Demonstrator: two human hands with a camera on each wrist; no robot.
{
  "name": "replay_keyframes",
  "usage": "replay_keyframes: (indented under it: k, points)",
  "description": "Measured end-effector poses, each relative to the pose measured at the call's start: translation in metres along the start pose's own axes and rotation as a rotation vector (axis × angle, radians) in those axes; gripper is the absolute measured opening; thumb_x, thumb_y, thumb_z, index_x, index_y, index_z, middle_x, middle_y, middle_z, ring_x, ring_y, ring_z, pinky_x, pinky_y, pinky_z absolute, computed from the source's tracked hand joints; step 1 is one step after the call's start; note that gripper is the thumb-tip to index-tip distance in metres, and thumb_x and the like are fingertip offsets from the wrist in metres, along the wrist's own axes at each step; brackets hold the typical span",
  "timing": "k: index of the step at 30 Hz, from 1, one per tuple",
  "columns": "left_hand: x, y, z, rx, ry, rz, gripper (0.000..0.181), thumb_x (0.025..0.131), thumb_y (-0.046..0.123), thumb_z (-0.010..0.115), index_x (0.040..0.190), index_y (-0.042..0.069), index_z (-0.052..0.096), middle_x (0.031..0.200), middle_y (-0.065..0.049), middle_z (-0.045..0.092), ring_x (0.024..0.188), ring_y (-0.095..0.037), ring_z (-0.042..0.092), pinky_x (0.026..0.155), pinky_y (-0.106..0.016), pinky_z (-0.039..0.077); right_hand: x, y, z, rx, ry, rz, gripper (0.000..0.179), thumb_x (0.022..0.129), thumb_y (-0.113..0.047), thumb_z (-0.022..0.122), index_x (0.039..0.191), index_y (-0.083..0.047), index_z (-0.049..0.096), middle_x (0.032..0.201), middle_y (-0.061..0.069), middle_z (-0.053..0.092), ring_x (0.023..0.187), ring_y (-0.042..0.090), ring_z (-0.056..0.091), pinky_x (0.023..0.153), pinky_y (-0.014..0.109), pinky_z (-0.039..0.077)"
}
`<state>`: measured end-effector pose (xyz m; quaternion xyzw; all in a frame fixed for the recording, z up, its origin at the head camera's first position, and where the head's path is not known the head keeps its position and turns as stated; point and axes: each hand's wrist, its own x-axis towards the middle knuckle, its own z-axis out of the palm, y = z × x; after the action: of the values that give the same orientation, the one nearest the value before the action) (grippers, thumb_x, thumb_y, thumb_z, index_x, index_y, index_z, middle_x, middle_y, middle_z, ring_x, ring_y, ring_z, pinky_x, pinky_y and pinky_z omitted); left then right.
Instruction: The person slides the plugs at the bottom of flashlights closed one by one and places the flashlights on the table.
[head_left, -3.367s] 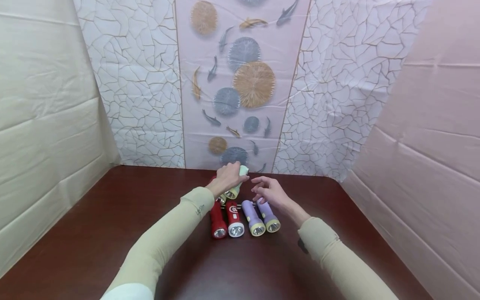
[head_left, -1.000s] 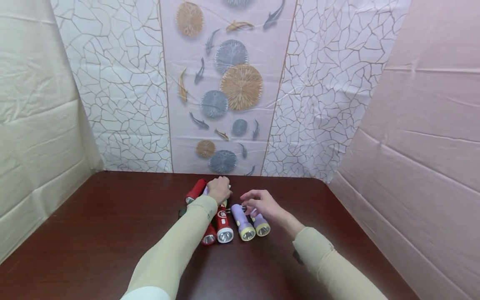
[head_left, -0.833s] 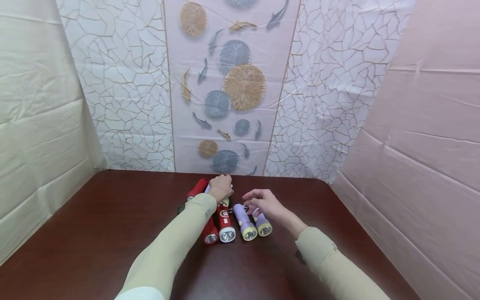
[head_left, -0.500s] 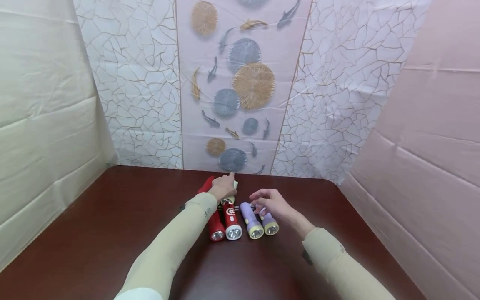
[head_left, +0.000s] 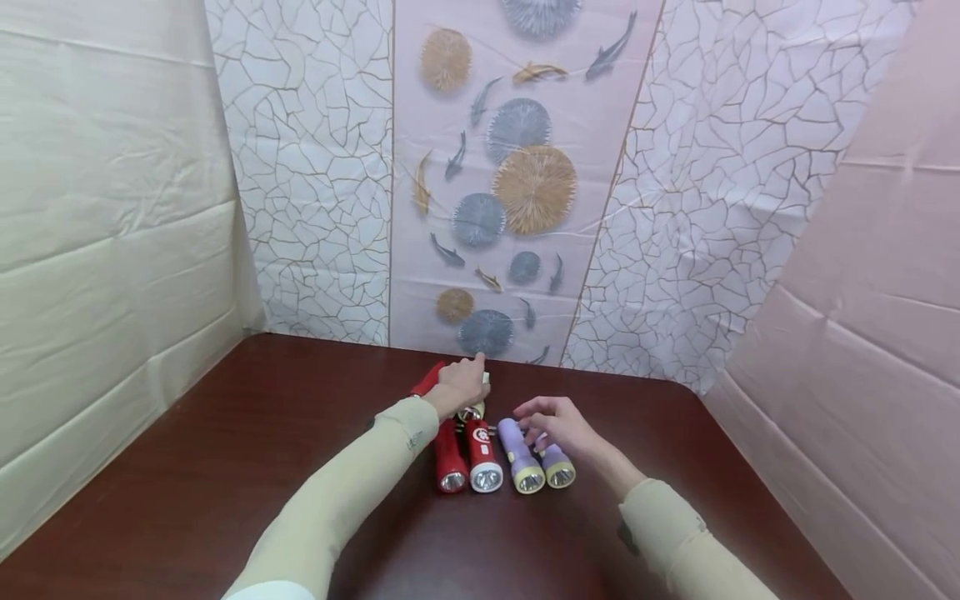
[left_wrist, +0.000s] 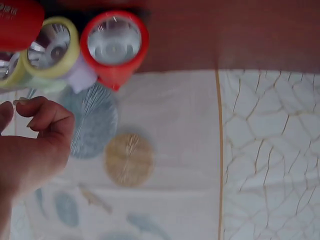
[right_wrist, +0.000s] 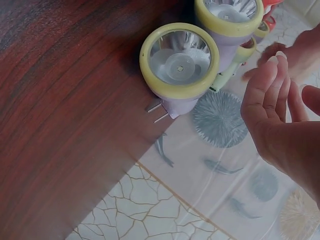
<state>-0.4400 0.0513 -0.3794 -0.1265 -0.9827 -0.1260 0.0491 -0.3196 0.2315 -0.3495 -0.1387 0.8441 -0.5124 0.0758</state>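
In the head view my left hand (head_left: pixel 461 386) is over the back row of flashlights, index finger extended. A pale green flashlight (head_left: pixel 472 412) with a yellow rim lies partly hidden under it. The left wrist view shows the fingers bent beside the yellow-rimmed flashlights (left_wrist: pixel 54 45), with nothing seen between them. My right hand (head_left: pixel 558 425), loosely curled and holding nothing, hovers over two purple flashlights (head_left: pixel 521 454) in the front row. Left of these lie a red flashlight with a white rim (head_left: pixel 483 454) and an all-red one (head_left: pixel 450 458).
Another red flashlight (head_left: pixel 427 380) lies at the back left, partly behind my left arm. Metal plug prongs (right_wrist: pixel 157 112) stick out from a purple flashlight in the right wrist view. The dark wooden table (head_left: pixel 300 417) ends at a patterned cloth backdrop (head_left: pixel 315 208).
My left hand has lowered the pale green flashlight, held tilted earlier, into the back row and its index finger has straightened. The right hand stays over the purple ones. The head view has shifted.
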Motion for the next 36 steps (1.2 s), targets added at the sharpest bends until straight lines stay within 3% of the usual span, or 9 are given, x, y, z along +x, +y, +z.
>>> replay_keyframes:
  k: [5,9,13,16,20,26,32,36]
  points:
    - [-0.019,0.002,-0.02,0.056,-0.009,0.019,0.054,0.087,0.029,0.059,0.136,0.01,0.045,0.118,-0.011,0.066,0.103,-0.031,0.066,0.08,-0.045,0.053,0.0,0.005,-0.001,-0.002,0.0,-0.005,0.034,0.091,0.001,0.042,0.12,0.014,0.055,0.104,0.03,0.066,0.073,0.022,0.067,0.063,0.034,0.054]
    - [-0.042,0.006,-0.031,0.073,-0.03,0.018,0.053,0.085,0.032,0.064,0.127,0.005,0.047,0.114,-0.013,0.065,0.102,-0.03,0.066,0.081,-0.045,0.052,-0.003,0.005,-0.003,0.003,-0.007,-0.021,0.035,0.09,0.001,0.043,0.121,0.014,0.055,0.103,0.031,0.065,0.073,0.022,0.067,0.063,0.034,0.054]
    - [-0.068,0.004,-0.032,0.107,-0.115,-0.01,0.043,0.081,0.033,0.07,0.112,0.006,0.057,0.1,-0.009,0.066,0.09,-0.026,0.067,0.077,-0.045,0.053,-0.005,0.005,-0.003,0.009,-0.014,-0.019,0.036,0.089,0.002,0.043,0.121,0.015,0.054,0.101,0.028,0.066,0.073,0.022,0.067,0.063,0.033,0.054]
    - [-0.081,0.0,-0.025,0.139,-0.161,-0.033,0.038,0.078,0.032,0.07,0.104,0.006,0.059,0.092,-0.007,0.065,0.083,-0.024,0.065,0.082,-0.049,0.05,-0.006,0.004,-0.002,0.007,-0.007,-0.01,0.036,0.09,0.002,0.043,0.121,0.015,0.054,0.1,0.026,0.067,0.072,0.021,0.067,0.063,0.033,0.054]
    - [-0.088,-0.006,-0.011,0.146,-0.131,-0.039,0.051,0.079,0.037,0.07,0.113,0.003,0.053,0.097,-0.01,0.066,0.084,-0.024,0.064,0.086,-0.051,0.049,-0.006,0.002,-0.001,0.003,-0.01,-0.016,0.035,0.09,0.001,0.043,0.121,0.014,0.055,0.1,0.026,0.067,0.073,0.02,0.066,0.064,0.033,0.054]
    - [-0.091,-0.014,0.006,0.042,-0.074,-0.073,0.059,0.079,0.039,0.069,0.118,0.001,0.045,0.098,-0.014,0.065,0.074,-0.025,0.064,0.064,-0.041,0.051,-0.004,0.0,0.001,-0.001,-0.018,-0.033,0.033,0.091,0.0,0.046,0.118,0.014,0.056,0.097,0.028,0.067,0.07,0.018,0.066,0.062,0.033,0.055]
    - [-0.094,-0.019,0.006,-0.069,-0.078,-0.109,0.074,0.078,0.033,0.07,0.133,-0.003,0.038,0.102,-0.018,0.066,0.062,-0.027,0.063,0.06,-0.038,0.051,-0.001,0.002,0.005,-0.021,-0.009,-0.036,0.032,0.091,-0.003,0.052,0.117,0.013,0.058,0.098,0.029,0.067,0.072,0.022,0.068,0.064,0.039,0.056]
    - [-0.095,-0.021,0.004,-0.156,-0.102,-0.135,0.076,0.076,0.028,0.073,0.135,-0.004,0.037,0.103,-0.021,0.064,0.073,-0.03,0.064,0.05,-0.036,0.05,-0.002,0.001,0.006,-0.027,-0.011,-0.044,0.031,0.091,-0.005,0.052,0.116,0.011,0.06,0.1,0.029,0.066,0.075,0.026,0.069,0.064,0.04,0.056]
